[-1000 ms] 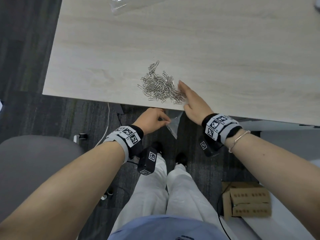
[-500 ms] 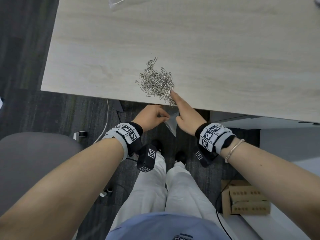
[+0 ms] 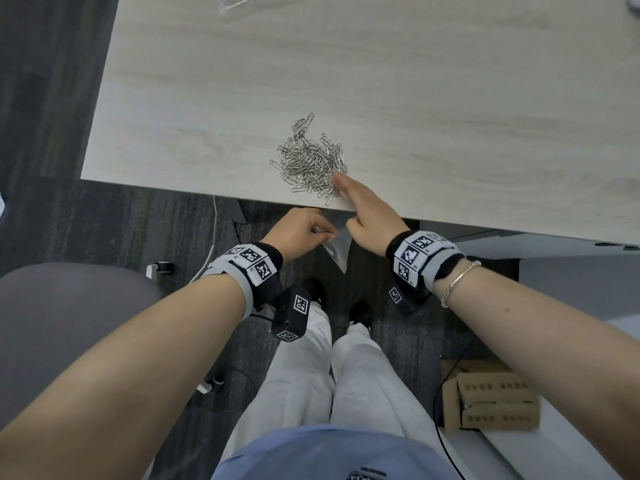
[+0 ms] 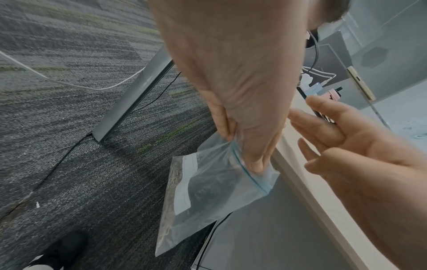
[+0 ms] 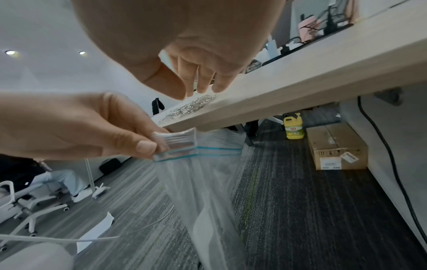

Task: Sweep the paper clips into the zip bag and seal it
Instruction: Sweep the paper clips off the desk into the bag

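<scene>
A loose heap of silver wire paper clips (image 3: pixel 311 164) lies on the pale wood-grain desk (image 3: pixel 415 98), close to the desk's near edge; the clips also show along that edge in the right wrist view (image 5: pixel 189 107). The left hand (image 3: pixel 299 232) is below the desk's near edge, its thumb and fingers pinching the top strip of a clear plastic zip bag with a blue seal line (image 4: pixel 219 186); the bag hangs down from that pinch toward the dark grey carpet (image 3: pixel 121 220), its mouth just under the desk's edge (image 5: pixel 198 146). The right hand (image 3: pixel 367 209) reaches over the desk's edge with fingers straight and relaxed, gripping nothing; its fingertips (image 3: pixel 337 178) touch the near right side of the heap. A brown cardboard box (image 5: pixel 337 146) and a yellow plastic bottle (image 5: pixel 293 126) stand on the carpet under the desk.
</scene>
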`<act>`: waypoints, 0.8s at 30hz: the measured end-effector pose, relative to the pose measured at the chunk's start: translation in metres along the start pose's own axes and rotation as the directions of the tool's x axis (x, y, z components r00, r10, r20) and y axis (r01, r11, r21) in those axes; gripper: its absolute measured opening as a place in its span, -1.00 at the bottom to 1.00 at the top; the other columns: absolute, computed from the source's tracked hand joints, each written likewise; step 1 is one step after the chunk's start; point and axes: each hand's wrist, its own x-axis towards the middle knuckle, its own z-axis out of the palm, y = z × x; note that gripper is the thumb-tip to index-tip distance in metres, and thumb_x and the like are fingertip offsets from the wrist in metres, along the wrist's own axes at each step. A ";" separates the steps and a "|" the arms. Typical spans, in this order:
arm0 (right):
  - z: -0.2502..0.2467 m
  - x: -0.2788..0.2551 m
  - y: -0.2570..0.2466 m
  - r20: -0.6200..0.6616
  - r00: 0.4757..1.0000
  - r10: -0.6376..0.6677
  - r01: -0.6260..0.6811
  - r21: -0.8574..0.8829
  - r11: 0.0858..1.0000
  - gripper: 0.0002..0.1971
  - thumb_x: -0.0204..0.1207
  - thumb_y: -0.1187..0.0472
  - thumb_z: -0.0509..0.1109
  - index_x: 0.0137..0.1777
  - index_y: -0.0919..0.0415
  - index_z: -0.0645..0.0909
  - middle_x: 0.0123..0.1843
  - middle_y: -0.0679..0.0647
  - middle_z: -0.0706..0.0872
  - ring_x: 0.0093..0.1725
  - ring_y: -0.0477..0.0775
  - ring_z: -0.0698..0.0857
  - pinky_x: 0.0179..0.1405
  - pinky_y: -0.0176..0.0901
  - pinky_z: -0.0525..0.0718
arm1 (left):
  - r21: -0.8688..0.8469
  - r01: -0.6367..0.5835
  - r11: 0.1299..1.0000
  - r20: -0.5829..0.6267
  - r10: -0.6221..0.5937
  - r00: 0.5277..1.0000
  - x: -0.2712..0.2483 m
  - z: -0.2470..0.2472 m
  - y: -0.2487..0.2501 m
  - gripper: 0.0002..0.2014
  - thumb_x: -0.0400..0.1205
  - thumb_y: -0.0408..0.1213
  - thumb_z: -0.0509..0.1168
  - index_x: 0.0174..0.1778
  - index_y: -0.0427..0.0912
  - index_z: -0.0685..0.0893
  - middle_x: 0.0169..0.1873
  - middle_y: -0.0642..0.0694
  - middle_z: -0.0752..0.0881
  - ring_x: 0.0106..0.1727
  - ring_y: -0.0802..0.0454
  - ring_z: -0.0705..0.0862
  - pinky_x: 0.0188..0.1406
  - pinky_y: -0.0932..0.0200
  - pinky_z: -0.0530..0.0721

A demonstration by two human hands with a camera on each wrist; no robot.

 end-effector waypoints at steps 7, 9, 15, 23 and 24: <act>0.007 -0.009 0.006 0.077 0.997 0.012 -0.007 -0.053 0.999 -0.19 0.41 0.48 0.12 0.66 0.08 -0.04 0.63 0.07 0.28 0.60 0.03 0.27 0.57 -0.08 0.27 | -0.032 0.034 0.999 -0.002 -0.034 0.999 0.000 -0.001 -0.004 -0.86 0.54 -0.23 0.42 -0.05 -0.14 0.83 -0.34 0.17 0.61 -0.32 0.38 0.54 -0.32 0.64 0.35; 0.008 -0.018 0.005 0.123 0.992 -0.003 0.009 -0.043 0.999 -0.19 0.42 0.47 0.13 0.66 0.08 -0.05 0.61 0.05 0.32 0.58 0.01 0.29 0.54 -0.26 0.22 | -0.038 0.035 0.999 -0.006 -0.035 0.999 0.000 -0.001 -0.004 -0.87 0.54 -0.24 0.43 -0.05 -0.14 0.82 -0.28 0.09 0.70 -0.29 0.32 0.56 -0.26 0.59 0.38; 0.003 -0.023 0.002 0.099 0.995 -0.028 0.031 -0.021 0.999 -0.22 0.43 0.47 0.12 0.64 0.04 0.02 0.52 0.03 0.47 0.47 0.04 0.41 0.40 -0.27 0.32 | -0.045 0.033 0.998 0.005 -0.033 0.999 -0.001 -0.001 -0.007 -0.88 0.54 -0.23 0.43 -0.07 -0.10 0.83 -0.18 -0.03 0.76 -0.16 0.11 0.63 -0.03 0.10 0.61; -0.001 -0.006 0.002 0.008 1.000 -0.012 0.013 -0.050 0.999 -0.27 0.41 0.50 0.12 0.61 0.16 0.13 0.48 0.18 0.46 0.47 0.13 0.41 0.45 -0.09 0.36 | -0.033 0.024 0.999 0.033 -0.023 0.999 -0.005 -0.006 -0.013 -0.87 0.54 -0.22 0.42 -0.05 -0.08 0.83 -0.14 -0.06 0.77 -0.06 0.03 0.68 0.03 0.06 0.64; -0.001 -0.004 0.000 0.010 1.000 -0.013 0.014 -0.059 0.998 -0.28 0.41 0.50 0.12 0.61 0.17 0.14 0.50 0.19 0.44 0.48 0.14 0.39 0.45 -0.11 0.34 | -0.033 0.024 0.999 0.032 -0.023 0.999 -0.005 -0.008 -0.015 -0.87 0.54 -0.21 0.42 -0.05 -0.08 0.83 -0.16 -0.05 0.77 -0.09 0.06 0.67 -0.03 0.12 0.62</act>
